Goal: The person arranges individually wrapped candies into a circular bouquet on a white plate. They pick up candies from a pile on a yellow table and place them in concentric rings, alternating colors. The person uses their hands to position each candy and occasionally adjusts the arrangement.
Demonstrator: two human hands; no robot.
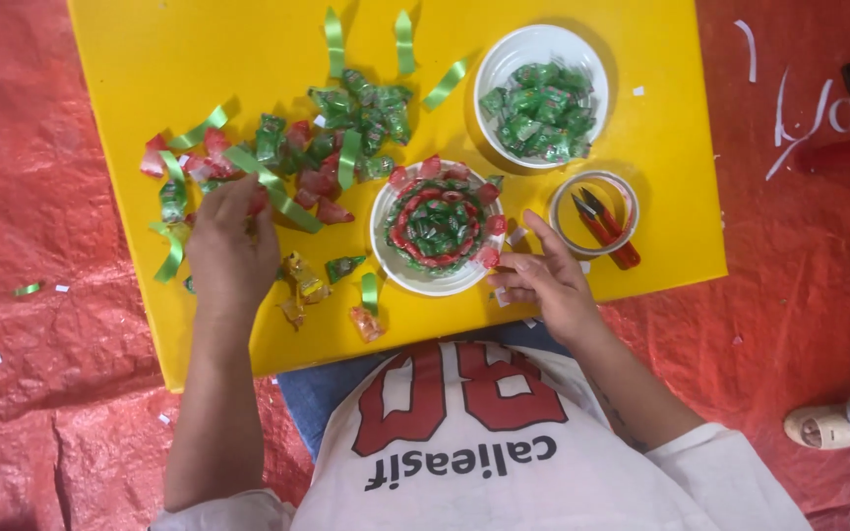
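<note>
My left hand [231,236] rests on heap of wrapped candies [332,138] on yellow board [150,59], fingers curled down over red piece; cannot tell whether pinched shut. My right hand [543,280] at rim of white plate [386,265], fingers loosely apart, holding nothing clear. Candies judged light, small, hard inside; wrappers crinkly, slippery. Best pinch at twisted wrapper ends. Green ribbon strips [273,187] limp, thin, lift by end.

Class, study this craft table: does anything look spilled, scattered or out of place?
Yes. White paper scraps litter the red sheet beyond the yellow board, and wrapped candies with green ribbon strips lie loose on the board, not in the white bowl. The left hand rests among them.
</note>
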